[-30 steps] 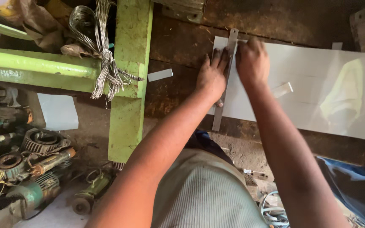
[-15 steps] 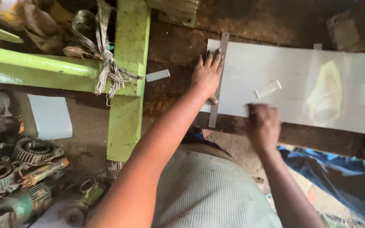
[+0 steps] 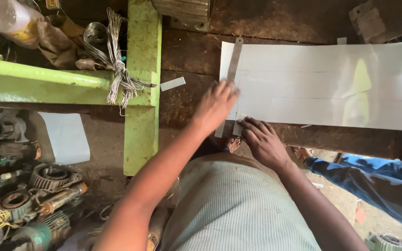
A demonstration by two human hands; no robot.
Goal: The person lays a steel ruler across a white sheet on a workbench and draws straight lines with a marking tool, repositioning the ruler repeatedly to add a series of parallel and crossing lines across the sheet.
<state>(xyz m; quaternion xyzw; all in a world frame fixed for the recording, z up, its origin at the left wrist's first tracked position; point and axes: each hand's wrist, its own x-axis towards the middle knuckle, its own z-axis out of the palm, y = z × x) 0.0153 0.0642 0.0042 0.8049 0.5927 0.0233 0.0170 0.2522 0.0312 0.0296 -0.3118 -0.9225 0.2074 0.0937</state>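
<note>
A large white sheet (image 3: 322, 83) lies flat on a dark, worn wooden worktop (image 3: 191, 51), with its near long edge at the front edge of the worktop. A narrow metal ruler (image 3: 232, 62) lies across the sheet's left end, running from the far edge toward the person.

The left hand (image 3: 215, 106) rests palm down on the lower part of the ruler, fingers spread and flat, pressing it onto the sheet rather than closing around anything. The right hand (image 3: 262, 142) sits just beside it at the sheet's near left corner, its fingers bent with their tips touching the sheet's edge next to the ruler's lower end. Whether the right hand pinches a small tool cannot be told.

A small white offcut strip (image 3: 172, 83) lies on the worktop to the left of the sheet, apart from it. Further left stands a green metal frame (image 3: 143, 69) with a bundle of wire (image 3: 112, 56) draped over it. Below the frame, on the floor, lie a pale rectangular sheet piece (image 3: 66, 137) and several electric motor parts (image 3: 38, 190). At the lower right, another person's blue sleeve (image 3: 378, 179) reaches in below the worktop edge.
</note>
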